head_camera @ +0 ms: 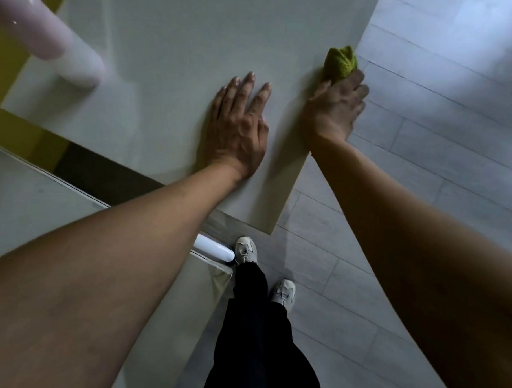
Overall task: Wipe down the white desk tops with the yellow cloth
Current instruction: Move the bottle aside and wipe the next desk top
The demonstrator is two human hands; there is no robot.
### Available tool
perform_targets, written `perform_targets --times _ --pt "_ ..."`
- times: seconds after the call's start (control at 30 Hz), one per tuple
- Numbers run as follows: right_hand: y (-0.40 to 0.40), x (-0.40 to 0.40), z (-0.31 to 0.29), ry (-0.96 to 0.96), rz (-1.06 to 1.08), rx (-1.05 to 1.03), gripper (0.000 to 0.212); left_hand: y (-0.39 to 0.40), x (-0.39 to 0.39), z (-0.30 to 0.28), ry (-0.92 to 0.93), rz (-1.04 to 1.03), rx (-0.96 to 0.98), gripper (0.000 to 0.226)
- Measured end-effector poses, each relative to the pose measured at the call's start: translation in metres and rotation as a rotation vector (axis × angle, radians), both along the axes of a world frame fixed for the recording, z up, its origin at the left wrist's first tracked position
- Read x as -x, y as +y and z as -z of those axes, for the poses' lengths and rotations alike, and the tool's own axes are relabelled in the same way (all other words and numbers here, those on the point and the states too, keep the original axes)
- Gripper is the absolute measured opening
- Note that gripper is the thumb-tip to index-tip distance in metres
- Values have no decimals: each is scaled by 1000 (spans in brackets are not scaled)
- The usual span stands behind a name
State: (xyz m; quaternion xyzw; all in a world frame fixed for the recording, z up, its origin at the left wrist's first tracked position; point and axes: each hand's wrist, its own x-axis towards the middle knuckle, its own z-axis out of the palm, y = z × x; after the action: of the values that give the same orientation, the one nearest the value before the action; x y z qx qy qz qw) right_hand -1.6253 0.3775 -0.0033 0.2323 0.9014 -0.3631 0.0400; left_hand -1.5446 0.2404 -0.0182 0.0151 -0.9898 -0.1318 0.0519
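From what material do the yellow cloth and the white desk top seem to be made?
Yellow cloth: soft woven or microfibre fabric, probably; it bunches into matte, fuzzy folds in the right hand. White desk top: a hard, smooth board, perhaps laminate; it is flat with a faint sheen and a sharp, thin edge.

Dim, cool light falls from the upper right, brightening the floor (448,53) there. Soft shadows trail both hands across the desk (169,51). Wide-angle distortion swells the forearms; the top-left cylinder (51,41) blurs.
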Motion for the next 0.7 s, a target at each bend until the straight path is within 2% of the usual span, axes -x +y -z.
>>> perform_targets --times 0.2,0.5,0.6,0.7 --pt "-3 -20 -2 -14 39 117 51 0 0 -3 -11 -12 -10 67" --pt "-29 -177 -1 -67 41 284 51 -2 -1 -8 -21 0 2 66" --pt "-30 -179 -1 -88 51 278 50 -1 -1 -6 10 2 -3 63" --pt "-23 -134 2 -61 52 264 50 -2 3 -5 34 6 -11 61"
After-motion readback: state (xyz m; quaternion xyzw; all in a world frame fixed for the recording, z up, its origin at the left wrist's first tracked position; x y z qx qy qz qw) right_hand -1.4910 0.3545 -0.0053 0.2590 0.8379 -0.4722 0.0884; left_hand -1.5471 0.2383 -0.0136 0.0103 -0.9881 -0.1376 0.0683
